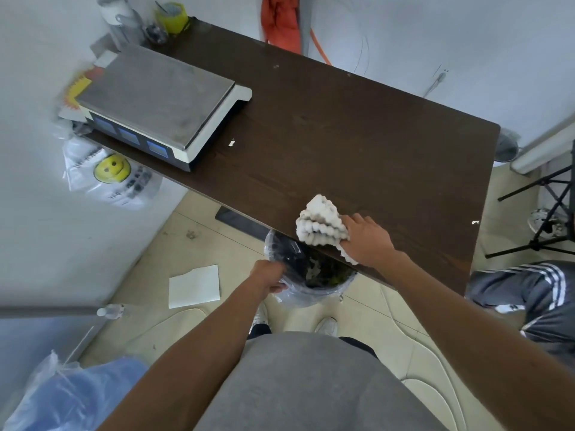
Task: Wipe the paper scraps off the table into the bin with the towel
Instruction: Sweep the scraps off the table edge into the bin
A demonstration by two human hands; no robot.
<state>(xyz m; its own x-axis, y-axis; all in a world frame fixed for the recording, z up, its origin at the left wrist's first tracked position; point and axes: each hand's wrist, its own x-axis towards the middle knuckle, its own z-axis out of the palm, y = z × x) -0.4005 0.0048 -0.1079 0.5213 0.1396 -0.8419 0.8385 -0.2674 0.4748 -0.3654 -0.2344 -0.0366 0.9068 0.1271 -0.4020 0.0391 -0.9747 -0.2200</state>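
Note:
A dark brown table point(357, 135) runs from the upper left to the right. My right hand point(367, 239) presses a bunched white towel point(320, 223) onto the table's near edge. Right under that edge is a bin point(314, 290) lined with a clear plastic bag, with dark rubbish inside. My left hand point(269, 275) grips the bin's left rim. One small white paper scrap point(231, 142) lies on the table beside the scale. Another scrap point(475, 222) sits at the table's right edge.
A weighing scale point(161, 104) fills the table's left end, with jars and a yellow tape roll point(171, 17) behind it. A white sheet point(194, 286) lies on the floor left of the bin. Another person's leg point(529, 284) and a black tripod point(547, 219) stand at the right.

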